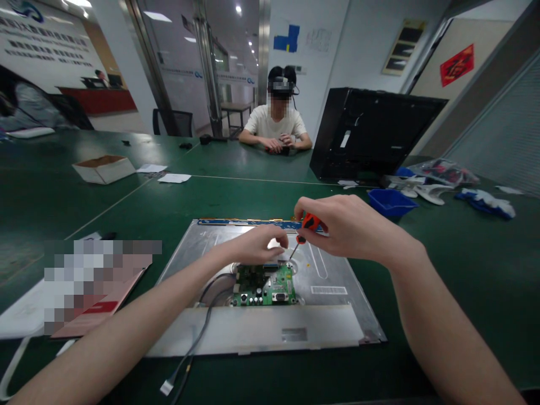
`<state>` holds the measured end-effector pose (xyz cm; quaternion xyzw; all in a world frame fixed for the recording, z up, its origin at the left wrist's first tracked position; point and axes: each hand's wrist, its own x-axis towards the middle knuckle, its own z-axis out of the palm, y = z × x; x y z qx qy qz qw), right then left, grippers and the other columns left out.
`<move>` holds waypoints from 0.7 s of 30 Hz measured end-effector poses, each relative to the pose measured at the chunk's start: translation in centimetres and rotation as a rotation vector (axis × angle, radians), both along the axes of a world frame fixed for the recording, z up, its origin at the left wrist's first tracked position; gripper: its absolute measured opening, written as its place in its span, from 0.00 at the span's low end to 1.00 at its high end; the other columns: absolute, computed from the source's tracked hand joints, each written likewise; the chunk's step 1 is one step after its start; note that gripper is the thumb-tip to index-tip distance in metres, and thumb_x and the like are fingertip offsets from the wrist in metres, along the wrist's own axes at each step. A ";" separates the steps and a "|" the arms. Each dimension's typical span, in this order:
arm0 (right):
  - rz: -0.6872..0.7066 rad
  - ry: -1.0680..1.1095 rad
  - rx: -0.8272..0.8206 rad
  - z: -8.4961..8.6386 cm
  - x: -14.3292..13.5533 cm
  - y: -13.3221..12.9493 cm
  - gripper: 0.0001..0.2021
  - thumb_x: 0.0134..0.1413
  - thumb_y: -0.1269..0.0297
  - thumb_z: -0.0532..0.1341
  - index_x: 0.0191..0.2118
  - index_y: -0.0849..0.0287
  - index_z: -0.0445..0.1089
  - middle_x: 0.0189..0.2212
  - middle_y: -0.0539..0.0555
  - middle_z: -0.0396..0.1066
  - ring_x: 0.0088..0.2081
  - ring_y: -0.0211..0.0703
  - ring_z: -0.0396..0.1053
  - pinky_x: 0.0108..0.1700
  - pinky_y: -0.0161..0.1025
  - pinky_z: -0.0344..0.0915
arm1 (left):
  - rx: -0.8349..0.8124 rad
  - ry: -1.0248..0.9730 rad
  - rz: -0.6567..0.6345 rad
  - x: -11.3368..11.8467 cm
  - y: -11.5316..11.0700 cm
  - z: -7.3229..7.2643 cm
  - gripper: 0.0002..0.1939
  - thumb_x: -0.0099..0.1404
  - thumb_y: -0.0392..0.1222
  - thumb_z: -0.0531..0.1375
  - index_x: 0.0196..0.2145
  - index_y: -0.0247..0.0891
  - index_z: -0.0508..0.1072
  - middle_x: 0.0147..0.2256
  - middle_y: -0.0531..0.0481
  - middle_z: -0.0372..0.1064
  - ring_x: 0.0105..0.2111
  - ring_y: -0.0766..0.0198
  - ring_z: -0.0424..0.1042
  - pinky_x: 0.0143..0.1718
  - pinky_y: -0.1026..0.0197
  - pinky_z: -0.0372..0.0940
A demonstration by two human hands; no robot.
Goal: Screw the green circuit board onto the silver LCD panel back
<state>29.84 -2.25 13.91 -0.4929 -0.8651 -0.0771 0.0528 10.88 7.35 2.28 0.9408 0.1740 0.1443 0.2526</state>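
Head view: right fingers (305, 205) grip screwdriver (311, 221) at circuit board's (276, 286) corner, open panel (337, 273) alongside; left fingers (273, 230) parted.

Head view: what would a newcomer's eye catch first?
Likely the orange-and-black screwdriver in the right hand, its tip at the far right corner of the green circuit board. That board lies on the silver display panel, front and centre. Beyond, rightward, stands a black monitor housing.

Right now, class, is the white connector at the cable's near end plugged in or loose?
Loose: the white connector lies beyond the metal panel's near edge, joined to nothing but its grey cable.
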 end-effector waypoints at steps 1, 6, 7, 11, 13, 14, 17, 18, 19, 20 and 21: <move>-0.003 0.003 0.003 0.1 0.1 -0.1 0.06 0.59 0.62 0.57 0.41 0.56 0.65 0.29 0.49 0.72 0.26 0.38 0.65 0.26 0.35 0.45 | 0.014 -0.023 0.043 -0.4 0.4 0.5 0.06 0.65 0.36 0.57 0.40 0.36 0.72 0.39 0.47 0.73 0.40 0.61 0.70 0.43 0.60 0.62; -0.019 0.007 0.043 0.2 0.8 -0.2 0.06 0.59 0.62 0.58 0.41 0.55 0.65 0.28 0.48 0.72 0.26 0.38 0.66 0.26 0.35 0.46 | 0.066 0.117 0.204 -2.8 2.2 3.0 0.09 0.67 0.41 0.56 0.39 0.34 0.73 0.37 0.46 0.73 0.35 0.63 0.69 0.36 0.63 0.60; -0.022 0.005 0.051 0.2 0.9 -0.2 0.06 0.59 0.62 0.58 0.41 0.55 0.64 0.29 0.48 0.72 0.27 0.38 0.66 0.26 0.35 0.46 | 0.070 0.185 0.228 -3.2 2.4 3.3 0.09 0.66 0.41 0.57 0.38 0.34 0.74 0.35 0.47 0.73 0.33 0.63 0.69 0.34 0.64 0.59; -0.017 0.004 0.062 0.3 1.2 -0.2 0.06 0.59 0.62 0.57 0.41 0.55 0.64 0.29 0.48 0.72 0.27 0.39 0.66 0.26 0.35 0.47 | 0.012 0.502 0.258 -4.4 2.7 3.3 0.07 0.61 0.42 0.62 0.32 0.36 0.74 0.30 0.50 0.72 0.27 0.66 0.66 0.27 0.66 0.54; -0.014 0.011 0.062 0.4 1.3 -0.3 0.06 0.59 0.62 0.57 0.41 0.55 0.64 0.29 0.48 0.72 0.26 0.38 0.65 0.26 0.35 0.47 | 0.014 0.578 0.274 -4.5 2.6 2.8 0.06 0.58 0.42 0.63 0.30 0.37 0.75 0.28 0.50 0.72 0.26 0.66 0.66 0.25 0.66 0.53; -0.014 0.014 0.063 0.5 1.3 -0.4 0.06 0.59 0.62 0.57 0.41 0.55 0.64 0.29 0.48 0.72 0.26 0.38 0.65 0.26 0.35 0.47 | 0.024 0.599 0.278 -4.4 2.5 2.6 0.06 0.58 0.42 0.64 0.29 0.37 0.75 0.28 0.50 0.72 0.25 0.66 0.66 0.25 0.65 0.52; -0.016 0.023 0.063 0.6 1.4 -0.6 0.05 0.59 0.63 0.57 0.41 0.55 0.64 0.30 0.49 0.73 0.27 0.38 0.66 0.26 0.35 0.47 | 0.052 0.641 0.292 -4.0 2.3 1.9 0.03 0.56 0.39 0.64 0.29 0.37 0.75 0.28 0.50 0.73 0.25 0.65 0.67 0.24 0.66 0.52; -0.014 0.027 0.061 0.7 1.4 -0.6 0.05 0.59 0.63 0.57 0.40 0.55 0.64 0.30 0.49 0.73 0.27 0.38 0.66 0.26 0.35 0.47 | 0.051 0.646 0.290 -3.9 2.3 1.8 0.02 0.55 0.37 0.64 0.29 0.37 0.75 0.28 0.50 0.73 0.25 0.65 0.67 0.23 0.66 0.51; -0.012 0.031 0.059 0.7 1.5 -0.6 0.05 0.59 0.63 0.57 0.40 0.55 0.64 0.30 0.49 0.73 0.26 0.38 0.66 0.26 0.35 0.47 | 0.047 0.645 0.280 -3.8 2.3 1.6 0.02 0.54 0.36 0.64 0.29 0.37 0.75 0.27 0.50 0.73 0.25 0.66 0.67 0.23 0.66 0.51; -0.010 0.034 0.057 0.7 1.5 -0.7 0.05 0.59 0.63 0.57 0.40 0.56 0.64 0.30 0.49 0.73 0.26 0.38 0.66 0.26 0.35 0.47 | 0.041 0.637 0.268 -3.7 2.3 1.5 0.03 0.53 0.35 0.64 0.29 0.37 0.74 0.27 0.51 0.72 0.25 0.66 0.67 0.23 0.66 0.51; -0.009 0.036 0.059 0.7 1.6 -0.7 0.05 0.59 0.63 0.57 0.40 0.56 0.64 0.30 0.49 0.73 0.27 0.38 0.66 0.26 0.35 0.47 | 0.037 0.625 0.255 -3.6 2.3 1.3 0.03 0.53 0.34 0.63 0.29 0.37 0.74 0.27 0.51 0.72 0.25 0.66 0.67 0.23 0.66 0.50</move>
